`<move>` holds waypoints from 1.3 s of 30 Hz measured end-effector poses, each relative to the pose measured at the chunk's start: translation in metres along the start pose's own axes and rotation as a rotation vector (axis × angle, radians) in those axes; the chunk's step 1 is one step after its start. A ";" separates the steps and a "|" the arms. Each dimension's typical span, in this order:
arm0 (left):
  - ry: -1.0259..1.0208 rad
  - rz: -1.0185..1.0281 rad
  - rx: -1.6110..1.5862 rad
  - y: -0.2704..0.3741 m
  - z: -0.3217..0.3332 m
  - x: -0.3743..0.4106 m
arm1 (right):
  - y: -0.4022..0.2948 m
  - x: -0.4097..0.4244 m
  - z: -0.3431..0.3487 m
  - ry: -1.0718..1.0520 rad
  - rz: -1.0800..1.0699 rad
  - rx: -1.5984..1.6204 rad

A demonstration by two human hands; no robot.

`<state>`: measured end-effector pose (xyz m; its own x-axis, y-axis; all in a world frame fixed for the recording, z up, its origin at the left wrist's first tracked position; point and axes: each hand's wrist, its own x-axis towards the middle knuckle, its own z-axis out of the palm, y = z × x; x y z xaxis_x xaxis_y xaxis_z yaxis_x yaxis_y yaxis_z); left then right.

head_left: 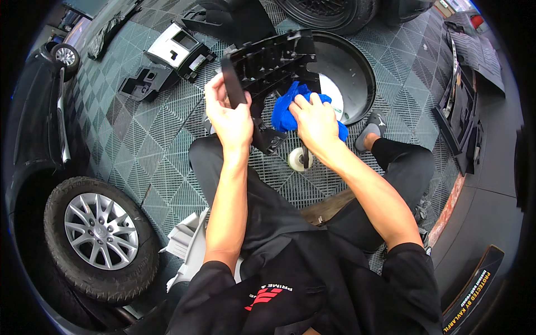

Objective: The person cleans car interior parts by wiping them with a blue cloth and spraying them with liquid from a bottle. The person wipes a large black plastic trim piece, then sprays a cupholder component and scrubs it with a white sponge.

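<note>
A black plastic interior trim panel [268,63] is held up in front of me, its ribbed side with pale marks facing me. My left hand [229,113] grips its left edge, with the thumb near my side and the fingers behind. A bunched blue microfibre cloth [285,109] is in my right hand [315,117], close to the panel's lower right corner; whether the cloth touches the panel cannot be made out. Behind the cloth stands a round black basin [354,75], with a white disc-like piece [331,94] partly hidden in it.
Interlocking grid tiles [167,121] cover the floor. A white-and-black console part [178,48] and a black tray part [146,81] lie at left. A pale roll [298,159] sits between my legs. An alloy wheel [101,230] is at lower left; trim frames [456,113] stand right.
</note>
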<state>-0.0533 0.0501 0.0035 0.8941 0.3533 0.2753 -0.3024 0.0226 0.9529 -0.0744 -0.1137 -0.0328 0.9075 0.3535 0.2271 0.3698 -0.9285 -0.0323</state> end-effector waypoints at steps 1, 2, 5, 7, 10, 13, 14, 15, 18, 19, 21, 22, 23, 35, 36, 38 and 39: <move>0.017 -0.053 -0.004 0.003 -0.002 0.004 | 0.001 -0.003 -0.003 0.033 -0.030 0.042; 0.028 -0.072 -0.097 -0.007 -0.006 0.013 | 0.004 -0.006 -0.008 0.083 -0.036 0.121; -0.023 -0.142 -0.189 -0.009 -0.013 0.032 | 0.015 -0.020 -0.028 0.235 0.023 0.408; -0.031 -0.186 -0.276 -0.011 -0.024 0.046 | 0.026 -0.030 -0.045 0.443 0.181 0.681; -0.122 -0.232 -0.288 -0.004 -0.036 0.063 | 0.056 -0.055 -0.064 0.403 0.673 1.275; -0.245 -0.330 -0.370 0.008 -0.035 0.073 | 0.073 -0.059 -0.072 0.228 0.734 1.612; -0.261 -0.340 -0.360 0.011 -0.029 0.072 | 0.071 -0.055 -0.070 0.136 0.760 1.651; -0.312 -0.357 -0.291 0.021 -0.022 0.070 | 0.069 -0.051 -0.066 0.042 0.787 1.692; -0.449 -0.421 -0.285 0.020 -0.011 0.076 | 0.063 -0.044 -0.042 -0.021 0.638 1.646; -0.477 -0.406 -0.311 0.022 -0.007 0.076 | 0.064 -0.044 -0.032 -0.017 0.665 1.698; -0.529 -0.373 -0.354 0.026 0.000 0.076 | 0.063 -0.046 -0.016 -0.001 0.714 1.796; -0.638 -0.348 -0.430 0.013 -0.006 0.082 | 0.063 -0.045 -0.011 0.005 0.737 1.849; -0.646 -0.394 -0.581 0.009 -0.009 0.082 | 0.061 -0.045 -0.009 0.026 0.750 1.888; -0.483 -0.625 -0.371 -0.029 0.017 0.009 | 0.008 -0.023 -0.028 -0.042 0.749 1.983; -0.408 -0.609 -0.407 -0.026 0.022 0.010 | 0.005 -0.028 -0.022 -0.065 0.723 1.939; -0.360 -0.566 -0.324 -0.020 0.023 0.010 | 0.001 -0.037 -0.017 -0.061 0.679 1.909; -0.384 -0.538 -0.201 -0.019 0.017 0.011 | -0.001 -0.040 -0.020 -0.035 0.718 1.846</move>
<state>-0.0322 0.0375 -0.0098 0.9794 -0.1115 -0.1682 0.1939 0.2883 0.9377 -0.1146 -0.1293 -0.0224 0.9522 0.0564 -0.3003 -0.3011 0.3398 -0.8910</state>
